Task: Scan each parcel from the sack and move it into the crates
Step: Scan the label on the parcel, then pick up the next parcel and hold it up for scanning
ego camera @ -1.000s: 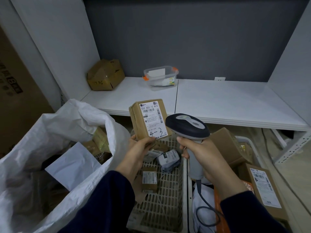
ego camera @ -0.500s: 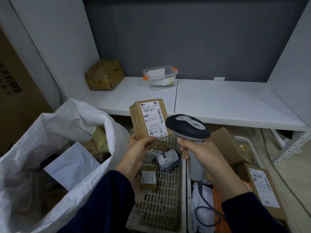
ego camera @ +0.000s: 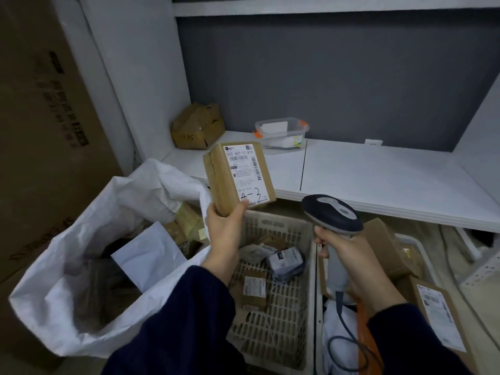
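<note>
Now holds the parcel (ego camera: 238, 180) higher and further left than half a second ago, across the front edge of the shelf (ego camera: 378, 180), with a clear gap opened to the head of the scanner (ego camera: 331, 212) in place of the earlier overlap. Grips the parcel's lower end in the left hand (ego camera: 226, 226), thumb across the bottom corner of the label (ego camera: 243, 171), fingers wrapped behind. Keeps it upright with a slight tilt, label toward the camera, above the near crate (ego camera: 284, 336) and just right of the mouth of the sack (ego camera: 81, 253). Clasps the scanner's handle in the right hand (ego camera: 349, 255), fingers curled fully round it, head angled up and left toward the label. Looks like the scanning step; shows no beam, so cannot confirm a completed read. Next calls for bringing the scanner head onto the barcode near the label's top, squeezing the trigger, then lowering the parcel into a crate among those already lying there.
</note>
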